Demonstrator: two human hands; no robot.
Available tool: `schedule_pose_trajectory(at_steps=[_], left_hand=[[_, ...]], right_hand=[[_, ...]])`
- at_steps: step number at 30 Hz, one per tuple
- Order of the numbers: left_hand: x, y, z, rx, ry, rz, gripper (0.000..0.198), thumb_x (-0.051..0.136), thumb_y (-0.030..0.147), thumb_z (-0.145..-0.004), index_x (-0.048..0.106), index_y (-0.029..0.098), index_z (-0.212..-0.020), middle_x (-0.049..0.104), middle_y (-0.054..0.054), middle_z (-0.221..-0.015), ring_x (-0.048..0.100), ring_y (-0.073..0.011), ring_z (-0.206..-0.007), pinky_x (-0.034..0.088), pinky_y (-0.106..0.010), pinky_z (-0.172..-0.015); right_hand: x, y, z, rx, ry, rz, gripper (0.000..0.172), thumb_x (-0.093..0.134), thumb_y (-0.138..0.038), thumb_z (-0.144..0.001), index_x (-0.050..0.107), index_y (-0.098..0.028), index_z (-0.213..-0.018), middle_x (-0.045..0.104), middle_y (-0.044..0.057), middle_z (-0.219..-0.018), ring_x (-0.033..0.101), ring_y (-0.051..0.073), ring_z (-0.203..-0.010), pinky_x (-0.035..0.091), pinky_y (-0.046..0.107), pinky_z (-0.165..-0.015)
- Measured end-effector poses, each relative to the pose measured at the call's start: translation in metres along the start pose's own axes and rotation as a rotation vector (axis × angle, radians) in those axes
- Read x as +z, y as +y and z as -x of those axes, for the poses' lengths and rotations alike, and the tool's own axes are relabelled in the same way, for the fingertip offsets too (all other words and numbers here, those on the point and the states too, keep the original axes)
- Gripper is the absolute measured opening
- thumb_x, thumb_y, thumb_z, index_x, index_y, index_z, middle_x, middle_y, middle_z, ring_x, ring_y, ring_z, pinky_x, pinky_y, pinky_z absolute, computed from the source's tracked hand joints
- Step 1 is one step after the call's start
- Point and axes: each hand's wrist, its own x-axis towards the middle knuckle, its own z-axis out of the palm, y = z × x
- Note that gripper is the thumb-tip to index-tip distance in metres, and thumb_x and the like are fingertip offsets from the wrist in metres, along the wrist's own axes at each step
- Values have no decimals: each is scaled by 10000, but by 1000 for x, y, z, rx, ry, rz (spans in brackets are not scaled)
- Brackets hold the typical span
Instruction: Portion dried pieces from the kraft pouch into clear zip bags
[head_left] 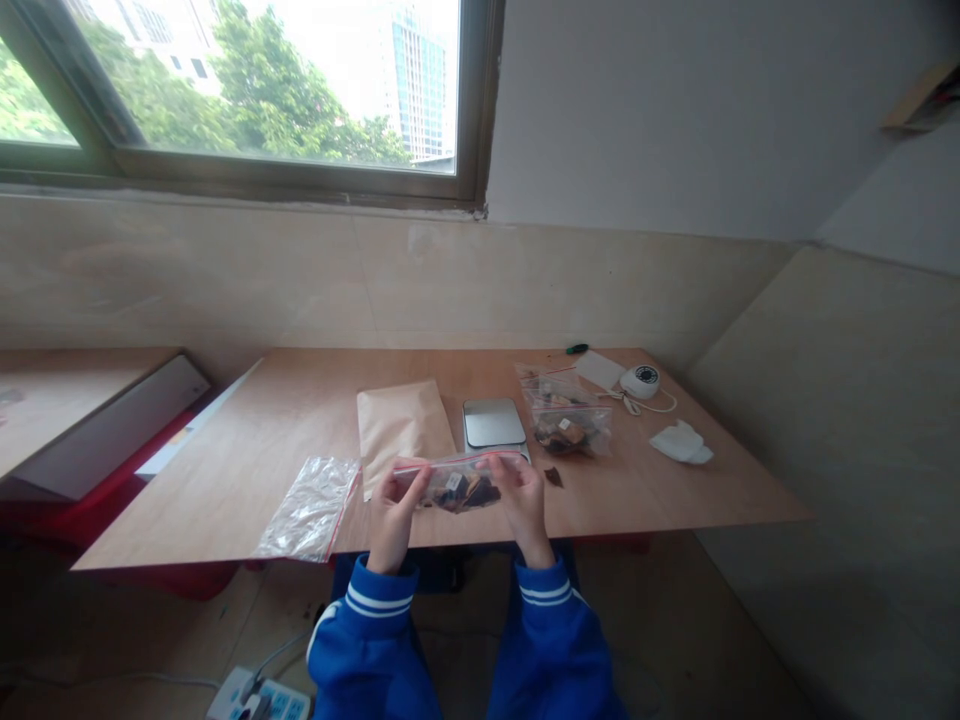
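1. At the near edge of the counter (637, 492), a person in blue sleeves (375, 640) held a transparent zip bag (466, 493) up in front of the body, with dark and tan pieces and a small white item inside.
2. The left hand (395, 510) was pinched on the bag's left end, its thumb on the near face; the right hand (523, 495) was pinched likewise on the right end. The bag lay to the right of the left hand and to the left of the right one, directly between them, so neither was nearer.
3. The bag's long axis ran left to right along the red-lined zip edge, the right end a touch higher. That edge pointed up and away from the person, the pouch hanging below it. Whether the zip was sealed, or the bottom touched wood, I could not tell.
4. Left of the left hand, a flat clear bag (307, 508) lay slantwise at the counter's edge.
5. Just beyond the hands were a brown paper pouch (405, 425) and, right of it, a scale (493, 423); a dark fragment (553, 477) lay beyond the right hand.
6. Farther right stood filled bags (574, 435), then a crumpled white tissue (681, 442) and a white dome camera (640, 381).
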Motion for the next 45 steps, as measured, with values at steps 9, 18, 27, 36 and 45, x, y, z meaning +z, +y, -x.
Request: schedule_pose_trajectory(at_steps=[9, 18, 27, 36, 45], left_hand=[[-6, -1, -4, -36, 27, -67, 216, 721, 365, -696, 696, 162, -764, 676, -26, -707, 639, -180, -710, 517, -273, -657], [-2, 4, 1, 8, -17, 14, 195, 674, 369, -742, 635, 177, -751, 643, -26, -767, 621, -177, -768, 509, -276, -704], [-6, 12, 2, -9, -201, -52, 251, 704, 370, -713, 677, 171, -863, 661, -62, -865, 637, -213, -822, 528, -301, -709], [-4, 19, 0, -57, -164, -126, 251, 723, 384, -685, 683, 171, -812, 673, -42, -790, 640, -203, -760, 527, -292, -677], [-5, 16, -1, -36, -107, -125, 204, 717, 368, -701, 707, 170, -750, 687, -43, -796, 649, -195, -759, 527, -276, -689]], right_hand=[[2, 2, 2, -35, 59, 67, 242, 613, -407, -817, 693, -179, -813, 720, 55, -833, 670, 201, -808, 531, 331, -766], [2, 4, 1, 64, -11, -127, 242, 663, -423, -772, 660, -184, -733, 728, 45, -726, 686, 194, -730, 548, 338, -752], [1, 4, -1, 148, -183, -169, 334, 697, -439, -727, 691, -178, -936, 732, 79, -945, 682, 225, -889, 544, 364, -816], [2, 8, 0, 146, -130, -110, 305, 716, -444, -699, 713, -168, -827, 741, 77, -829, 694, 224, -802, 558, 362, -765], [4, 0, 2, 88, -115, -86, 256, 705, -424, -711, 713, -175, -771, 723, 57, -787, 679, 214, -774, 555, 350, -740]])
